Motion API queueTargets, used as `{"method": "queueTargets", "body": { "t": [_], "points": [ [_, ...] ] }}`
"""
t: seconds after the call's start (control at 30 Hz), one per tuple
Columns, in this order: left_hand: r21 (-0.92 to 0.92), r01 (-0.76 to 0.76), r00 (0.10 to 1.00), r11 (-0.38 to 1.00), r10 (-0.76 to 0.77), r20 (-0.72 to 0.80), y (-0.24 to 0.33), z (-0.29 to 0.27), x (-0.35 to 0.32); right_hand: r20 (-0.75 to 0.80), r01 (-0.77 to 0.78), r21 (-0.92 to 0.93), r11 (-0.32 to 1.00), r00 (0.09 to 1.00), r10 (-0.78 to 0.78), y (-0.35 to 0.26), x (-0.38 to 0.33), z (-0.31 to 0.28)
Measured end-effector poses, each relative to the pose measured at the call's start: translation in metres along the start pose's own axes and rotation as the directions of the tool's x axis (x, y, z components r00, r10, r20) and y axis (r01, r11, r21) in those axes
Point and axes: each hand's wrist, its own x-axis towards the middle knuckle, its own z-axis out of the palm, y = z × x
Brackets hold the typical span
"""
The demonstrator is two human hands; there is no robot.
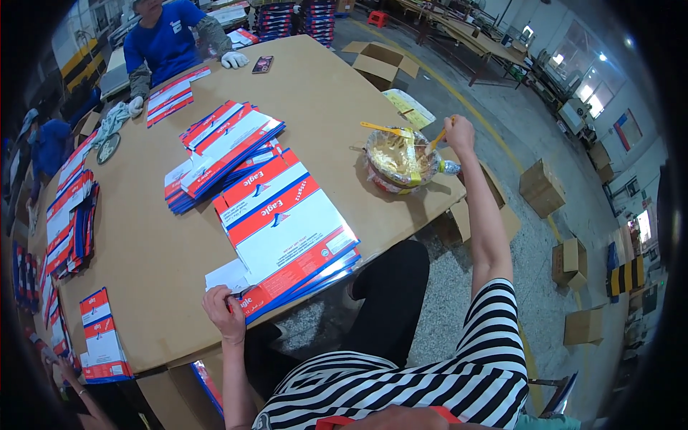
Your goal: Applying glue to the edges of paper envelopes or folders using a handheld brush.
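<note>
My right hand [459, 134] is closed around the orange handle of a brush [434, 145], whose lower end dips into a pot [378, 172] of pale, thick paste at the table's right edge. Another orange-handled tool [383, 129] lies across the pot's rim. At the near edge of the table, the curled fingers of my left hand [225, 315] grip the near left corner of a red, white and blue printed card sheet [290, 236]. This sheet lies on a stack of similar sheets, and a white flap [226, 276] sticks out beside my fingers.
Another heap of printed sheets [229, 147] lies beyond mine, with more piles [72, 222] on the left. Across the brown table [308, 93] a person in blue [165, 43] wears white gloves near a phone [263, 64]. Cardboard boxes [541, 188] stand on the floor at right.
</note>
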Motion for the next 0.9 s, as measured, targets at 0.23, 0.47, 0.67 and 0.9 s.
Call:
{"method": "queueTargets", "body": {
  "t": [0.23, 0.47, 0.67, 0.9],
  "points": [
    [0.014, -0.031, 0.999, 0.999, 0.031, -0.04, -0.011, -0.003, -0.011, -0.055, 0.25, -0.136, 0.959, 0.964, -0.259, -0.022, -0.009, 0.016],
    [0.064, -0.043, 0.998, 0.997, 0.046, -0.053, -0.003, 0.008, -0.001, 0.09, 0.011, 0.688, 0.725, 0.991, -0.1, -0.065, -0.037, -0.008],
    [0.075, -0.048, 0.999, 0.996, 0.048, 0.003, 0.002, -0.007, -0.005, 0.343, -0.286, 0.934, 0.215, 0.886, -0.313, -0.138, -0.138, 0.031],
    [0.111, -0.036, 0.998, 0.993, 0.03, 0.053, 0.006, -0.007, -0.002, 0.625, -0.51, 0.78, 0.362, 0.632, -0.458, -0.191, -0.254, 0.077]
  ]
}}
